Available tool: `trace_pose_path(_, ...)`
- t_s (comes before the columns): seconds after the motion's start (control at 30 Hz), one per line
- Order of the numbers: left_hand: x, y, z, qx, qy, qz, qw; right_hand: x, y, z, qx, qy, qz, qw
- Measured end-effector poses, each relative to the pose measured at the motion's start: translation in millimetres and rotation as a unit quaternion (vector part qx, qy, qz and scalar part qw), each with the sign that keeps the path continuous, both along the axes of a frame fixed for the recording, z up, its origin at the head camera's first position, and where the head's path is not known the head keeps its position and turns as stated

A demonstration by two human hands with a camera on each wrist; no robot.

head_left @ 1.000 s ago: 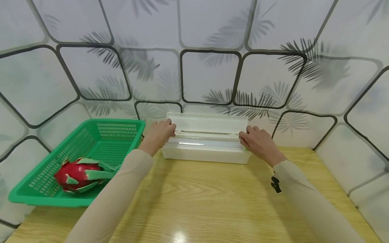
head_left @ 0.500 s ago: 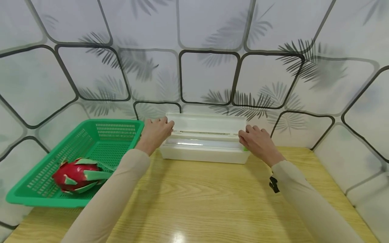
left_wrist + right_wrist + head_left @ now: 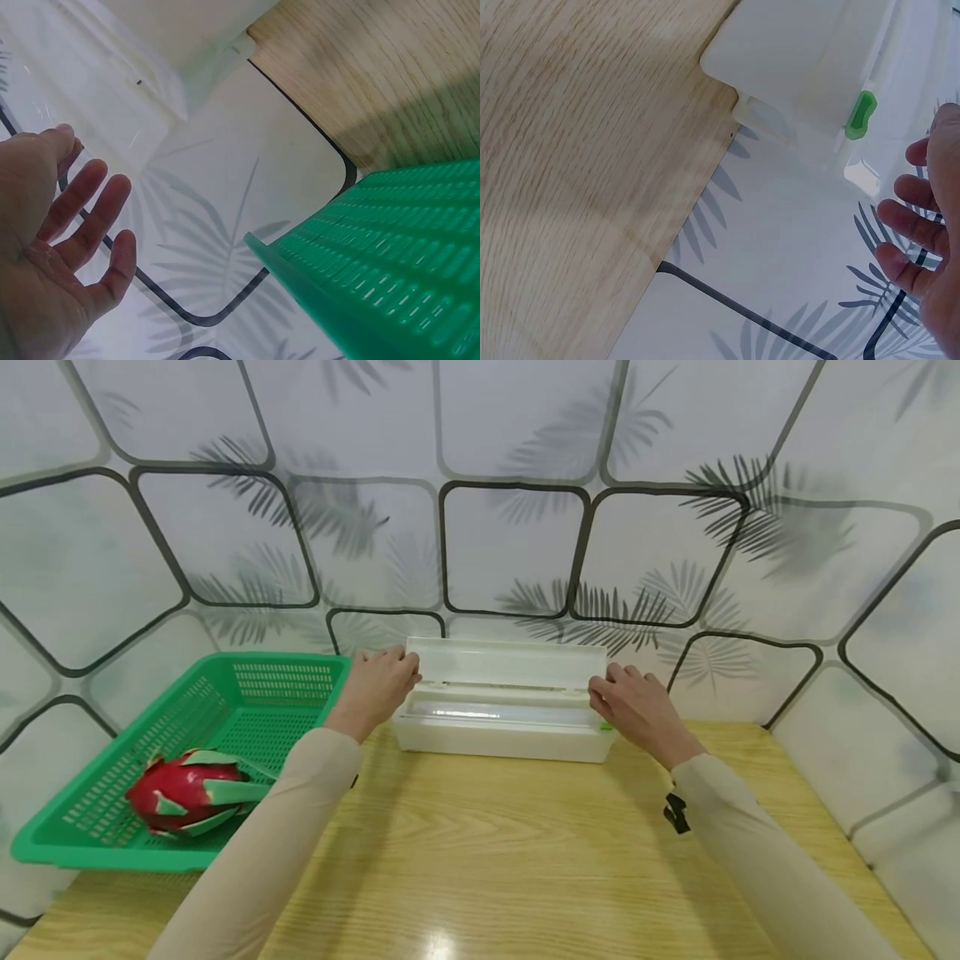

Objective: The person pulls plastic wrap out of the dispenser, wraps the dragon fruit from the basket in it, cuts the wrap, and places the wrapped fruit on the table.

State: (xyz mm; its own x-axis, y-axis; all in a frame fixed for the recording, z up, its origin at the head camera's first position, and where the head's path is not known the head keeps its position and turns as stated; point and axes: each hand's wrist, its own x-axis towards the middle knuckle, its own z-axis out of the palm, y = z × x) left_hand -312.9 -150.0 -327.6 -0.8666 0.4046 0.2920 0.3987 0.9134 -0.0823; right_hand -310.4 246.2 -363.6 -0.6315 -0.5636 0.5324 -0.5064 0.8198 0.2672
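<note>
A long white cling film box (image 3: 502,742) stands at the back of the table, its lid (image 3: 510,662) raised against the wall. A clear roll of film (image 3: 487,713) lies inside. My left hand (image 3: 375,685) is at the lid's left edge, thumb and index finger (image 3: 64,142) together, the other fingers loosely bent. I cannot tell whether that hand holds the lid. My right hand (image 3: 637,706) pinches the lid's right edge by thumb and index finger. Below it, a green piece (image 3: 861,115) sits at the box's right end.
A green plastic basket (image 3: 45,852) stands on the left, close beside my left forearm, with a red dragon fruit (image 3: 183,793) in it. The wood-grain table (image 3: 487,852) runs up to a patterned wall (image 3: 517,552) behind the box.
My left hand has drawn slightly left, showing more of the box's left end. The right hand has stayed at the lid's right edge. The whole view has shifted a little.
</note>
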Motion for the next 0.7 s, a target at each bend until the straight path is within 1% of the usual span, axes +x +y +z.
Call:
trace_pose_path(0.1, -1.0, -2.1, -0.6, 0.006, -0.012, 0.008, 0.9999, 0.6, 0, 0.6, -0.006, -0.005, 0.001, 1.0)
trace_pose_path(0.23, -1.4, -3.0, 0.8, 0.02, -0.023, 0.009, 0.9995, 1.2, 2, 1.5, -0.02, -0.007, 0.004, 0.9998)
trace_pose_path(0.47, -0.4, -6.0, 5.6, 0.063, -0.055, 0.013, 0.9964, 1.8, 2, 5.0, -0.031, -0.014, 0.005, 0.9994)
trace_pose_path(0.57, -0.3, -6.5, 8.9, 0.076, -0.055, 0.012, 0.9955, 1.7, 1, 8.0, -0.035, -0.019, 0.003, 0.9992)
trace_pose_path(0.7, -0.7, -6.8, 12.0, 0.079, -0.05, 0.012, 0.9956, 1.5, 1, 11.1, -0.04, -0.029, -0.001, 0.9988)
